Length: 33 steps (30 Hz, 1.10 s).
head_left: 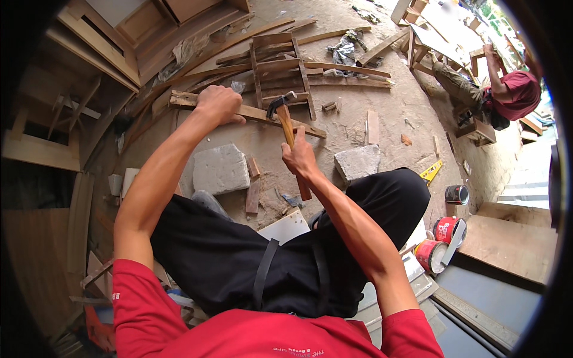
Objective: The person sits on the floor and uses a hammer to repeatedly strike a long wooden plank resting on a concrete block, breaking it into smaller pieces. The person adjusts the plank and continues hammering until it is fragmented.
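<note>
My left hand is closed around a long wooden batten, which slants from upper left down to the right in front of me. In my right hand is a claw hammer with a wooden handle, gripped partway along. Its dark head sits over the batten; whether it touches the wood I cannot tell. A grey stone block lies below my left hand, and another pale block lies right of the hammer. Just beyond the batten is a small ladder-like wooden frame.
Long wooden strips lie on the dirt floor ahead. Wooden cabinets stand at left. Paint cans and a yellow square are by my right knee. Another person sits at far right beside a work table.
</note>
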Available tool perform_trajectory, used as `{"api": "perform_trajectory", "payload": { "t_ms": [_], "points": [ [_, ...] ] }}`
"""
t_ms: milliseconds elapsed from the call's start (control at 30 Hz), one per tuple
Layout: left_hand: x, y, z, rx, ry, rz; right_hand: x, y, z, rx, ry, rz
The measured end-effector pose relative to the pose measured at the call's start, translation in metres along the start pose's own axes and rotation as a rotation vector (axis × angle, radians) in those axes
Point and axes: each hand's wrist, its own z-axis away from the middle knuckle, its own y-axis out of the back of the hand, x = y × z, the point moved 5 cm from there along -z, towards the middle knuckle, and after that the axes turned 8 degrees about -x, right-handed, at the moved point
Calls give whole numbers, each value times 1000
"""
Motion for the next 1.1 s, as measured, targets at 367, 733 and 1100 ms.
{"api": "perform_trajectory", "payload": {
  "t_ms": [367,733,1100],
  "points": [
    [-23,-43,6,40,8,15,-29,17,-1,-438,-5,216],
    [-35,-131,7,238,-56,37,32,27,41,-293,-270,44],
    [22,-319,-2,294,91,350,118,9,62,-271,-517,-207]
  ]
}}
